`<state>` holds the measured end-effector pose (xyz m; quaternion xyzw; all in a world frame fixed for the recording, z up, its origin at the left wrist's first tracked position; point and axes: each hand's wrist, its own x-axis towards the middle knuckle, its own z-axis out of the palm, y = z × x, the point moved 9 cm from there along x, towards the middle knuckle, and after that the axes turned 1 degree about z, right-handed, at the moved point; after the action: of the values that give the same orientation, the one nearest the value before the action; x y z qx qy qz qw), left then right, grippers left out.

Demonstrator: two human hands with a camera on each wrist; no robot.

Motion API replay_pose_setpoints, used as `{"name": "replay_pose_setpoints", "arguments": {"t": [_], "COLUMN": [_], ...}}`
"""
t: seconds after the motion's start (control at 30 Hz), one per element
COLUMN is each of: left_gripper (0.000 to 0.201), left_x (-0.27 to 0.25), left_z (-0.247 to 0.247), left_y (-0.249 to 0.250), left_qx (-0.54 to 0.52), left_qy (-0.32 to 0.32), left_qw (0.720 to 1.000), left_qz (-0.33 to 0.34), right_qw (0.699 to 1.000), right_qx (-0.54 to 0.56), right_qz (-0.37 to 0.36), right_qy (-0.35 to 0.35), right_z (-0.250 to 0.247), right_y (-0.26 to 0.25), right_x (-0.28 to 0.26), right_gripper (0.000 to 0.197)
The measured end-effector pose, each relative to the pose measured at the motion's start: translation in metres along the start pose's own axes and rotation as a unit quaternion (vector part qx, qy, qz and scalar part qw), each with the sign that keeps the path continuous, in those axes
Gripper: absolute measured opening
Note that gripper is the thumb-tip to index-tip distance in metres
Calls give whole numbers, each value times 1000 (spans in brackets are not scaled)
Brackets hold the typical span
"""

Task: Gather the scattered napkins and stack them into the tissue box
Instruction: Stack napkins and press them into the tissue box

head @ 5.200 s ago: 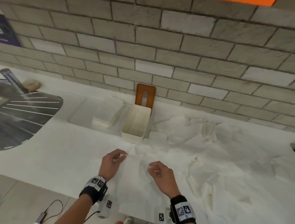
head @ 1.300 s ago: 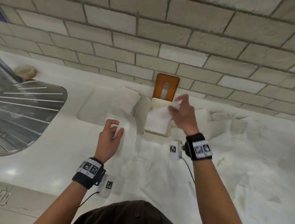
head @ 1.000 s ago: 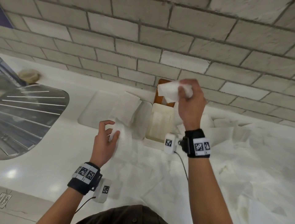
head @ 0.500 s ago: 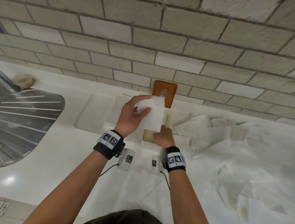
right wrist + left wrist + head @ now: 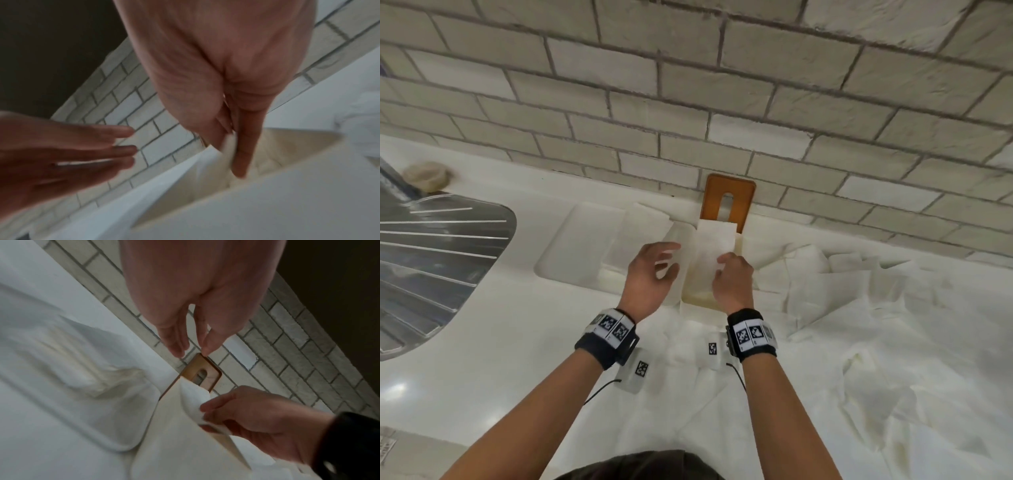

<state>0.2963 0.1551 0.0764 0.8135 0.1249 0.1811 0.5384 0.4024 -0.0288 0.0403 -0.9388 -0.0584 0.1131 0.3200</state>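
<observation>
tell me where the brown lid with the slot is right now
Head view, centre: the brown lid leans against the brick wall, directly behind the tissue box.

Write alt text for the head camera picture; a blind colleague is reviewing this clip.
Right hand lowers a white napkin into an open tissue box by a brick wall, while the open left hand hovers beside it. Loose napkins cover the counter to the right; a steel sink lies left.
</observation>
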Motion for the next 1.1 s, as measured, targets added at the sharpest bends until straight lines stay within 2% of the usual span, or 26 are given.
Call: {"name": "replay_pose_setpoints", "arguments": {"t": [0.1, 0.17, 0.23, 0.33, 0.4, 0.47, 0.5, 0.53, 0.6, 0.7, 0.77, 0.83, 0.87, 0.93, 1.0, 1.1], "left_gripper": [22, 17, 13, 28, 50, 60, 55, 44, 23, 11, 13, 16, 15, 13, 14, 14], "left_x": [-34, -56, -78, -108, -124, -131, -132, -130, -128, -128, -124, -119, -117, -113, -111, -112], "left_z": [-23, -24, -13, 17, 42, 61, 67, 70, 72, 69, 60, 49, 43, 33, 24, 18], "left_y": [-14, -32, -49, -65, -75, -84, -86, -88, -90, -88, -82, -73, -68, -61, -61, -71], "left_qx": [4, 27, 54, 151, 202, 236, 250, 264, 278, 230, 181, 137, 120, 94, 76, 75], "left_qy": [1, -48, -135, -267, -347, -396, -404, -405, -409, -391, -353, -314, -295, -254, -222, -209], "left_qw": [1000, 997, 988, 952, 916, 887, 879, 874, 868, 890, 917, 939, 947, 962, 972, 975], "left_qz": [-17, -44, -54, -13, 12, 28, 35, 42, 43, 38, 37, 35, 33, 32, 23, -6], "right_qw": [985, 969, 965, 985, 995, 989, 982, 974, 959, 941, 916, 893, 887, 893, 911, 914], "right_qx": [-149, -216, -230, -151, -60, 15, 45, 72, 88, -25, -133, -222, -252, -258, -217, -183], "right_qz": [-6, -24, -27, -29, -78, -148, -179, -203, -224, -219, -208, -213, -219, -207, -176, -167], "right_qy": [-89, -115, -121, -74, -16, -18, -44, -77, -150, -259, -316, -329, -321, -304, -305, -320], "right_z": [31, 37, 34, 9, -13, -26, -29, -30, -25, 8, 33, 49, 53, 54, 48, 33], "right_y": [0, -5, -8, -17, -27, -34, -36, -36, -24, 28, 70, 99, 108, 117, 119, 113], "right_x": [1, -2, -4, -18, -41, -72, -89, -106, -133, -154, -163, -172, -174, -175, -173, -173], "right_gripper": [34, 31, 32, 38, 26, 12, 6, 1, 7, 20, 40, 57, 58, 49, 32, 30]}}
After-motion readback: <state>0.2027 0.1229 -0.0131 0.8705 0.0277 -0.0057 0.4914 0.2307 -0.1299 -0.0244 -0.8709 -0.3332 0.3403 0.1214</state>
